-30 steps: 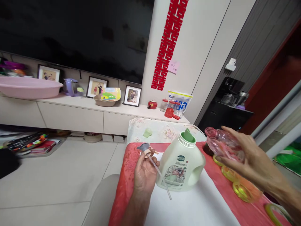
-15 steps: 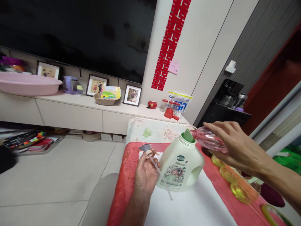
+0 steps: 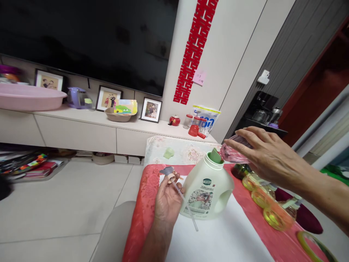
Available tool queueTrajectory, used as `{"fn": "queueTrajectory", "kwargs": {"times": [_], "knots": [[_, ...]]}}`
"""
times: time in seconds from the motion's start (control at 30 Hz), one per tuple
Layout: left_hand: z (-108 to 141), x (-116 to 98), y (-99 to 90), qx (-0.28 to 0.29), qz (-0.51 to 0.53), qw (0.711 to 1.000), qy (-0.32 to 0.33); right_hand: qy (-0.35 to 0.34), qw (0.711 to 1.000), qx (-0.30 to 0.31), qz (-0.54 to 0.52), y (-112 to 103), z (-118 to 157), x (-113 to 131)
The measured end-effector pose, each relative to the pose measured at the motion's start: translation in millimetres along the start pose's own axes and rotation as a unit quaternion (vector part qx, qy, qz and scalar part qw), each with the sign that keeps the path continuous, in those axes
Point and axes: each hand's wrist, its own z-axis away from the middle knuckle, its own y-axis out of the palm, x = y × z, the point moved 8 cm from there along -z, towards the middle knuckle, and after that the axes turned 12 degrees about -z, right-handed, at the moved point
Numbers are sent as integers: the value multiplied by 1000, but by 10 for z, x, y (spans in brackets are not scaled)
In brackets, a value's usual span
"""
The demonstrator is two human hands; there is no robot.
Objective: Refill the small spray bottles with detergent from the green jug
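Note:
My left hand (image 3: 167, 198) is closed around a spray pump head (image 3: 169, 175), grey at the trigger, with its clear dip tube slanting down across the jug's front. My right hand (image 3: 260, 149) grips a pink transparent bottle (image 3: 231, 149), tipped on its side. The bottle's mouth meets the green pouring spout (image 3: 215, 155) of a pale green detergent jug (image 3: 208, 185); liquid flow cannot be made out. Upright, the jug stands on a white sheet (image 3: 218, 240) between my hands. My right fingers hide part of the bottle.
A red cloth (image 3: 139, 222) covers the table. Yellow-based bottles (image 3: 274, 218) and a roll of tape (image 3: 313, 243) lie at the right. Behind are a small green piece (image 3: 168, 153), a red teapot (image 3: 174, 120) and a detergent bag (image 3: 205, 120) on the cabinet.
My right hand has raised the pink bottle's rear end and tilted it more steeply at the spout. The left hand still holds the spray pump head. The view has shifted slightly.

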Motion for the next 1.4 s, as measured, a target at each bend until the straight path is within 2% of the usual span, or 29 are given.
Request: {"fn": "queueTrajectory", "kwargs": {"times": [0.3,0.47,0.6,1.0,1.1,1.2,1.3,1.4], "knots": [[0,7,-7,3,-2,1000,-4,-53,999,-13,1,-88,-78,47],[0,15,-14,-4,-1,1000,-8,-53,998,-32,-23,-167,-111,39],[3,18,-16,-7,2,1000,-9,-64,997,-35,3,-225,-141,78],[26,-9,6,-4,-2,1000,-4,-66,997,-9,45,-174,-157,78],[26,-10,3,-6,2,1000,-9,-39,999,-7,29,-126,-112,71],[26,-10,-2,-10,9,1000,-17,28,999,-24,-11,-43,12,11],[31,-26,-8,-21,16,1000,-17,103,991,-43,-79,58,249,-66],[43,-56,3,-29,24,999,-10,163,969,-37,-183,150,575,-60]]}}
